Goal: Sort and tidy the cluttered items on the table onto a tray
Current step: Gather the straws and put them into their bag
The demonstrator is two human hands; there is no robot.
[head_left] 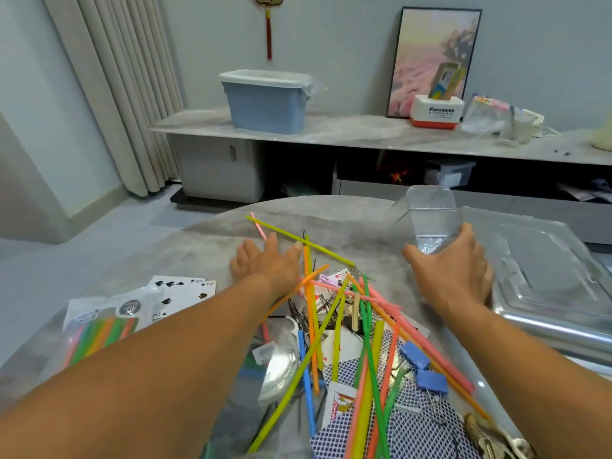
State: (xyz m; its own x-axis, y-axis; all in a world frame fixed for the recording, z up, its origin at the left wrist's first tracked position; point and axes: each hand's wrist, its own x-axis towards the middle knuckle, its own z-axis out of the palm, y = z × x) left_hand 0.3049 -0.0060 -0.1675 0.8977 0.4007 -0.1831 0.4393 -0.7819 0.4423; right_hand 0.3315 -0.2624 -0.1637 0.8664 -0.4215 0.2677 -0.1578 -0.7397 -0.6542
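So from the head view, the right hand [453, 263] grips a clear plastic container [430, 220] just beside the metal tray [546, 276], while the left hand [265, 260] lies flat and open on the surface [205, 246]. Looks like sorting's barely begun. Next move probably means gathering the tangled straws [347, 326], but playing cards [430, 432], hairpins [306, 313] and blue clips [424, 369] are mixed in.

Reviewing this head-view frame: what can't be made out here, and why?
- Right hand fingers: hidden behind its own back, so the grip on the clear container is only partly shown.
- Metal tray: cut off by the right edge.
- Playing cards: mostly covered by straws, faces unreadable.
- Keys: cut off by the bottom edge.
- Packet: blurred, partly behind the left forearm.
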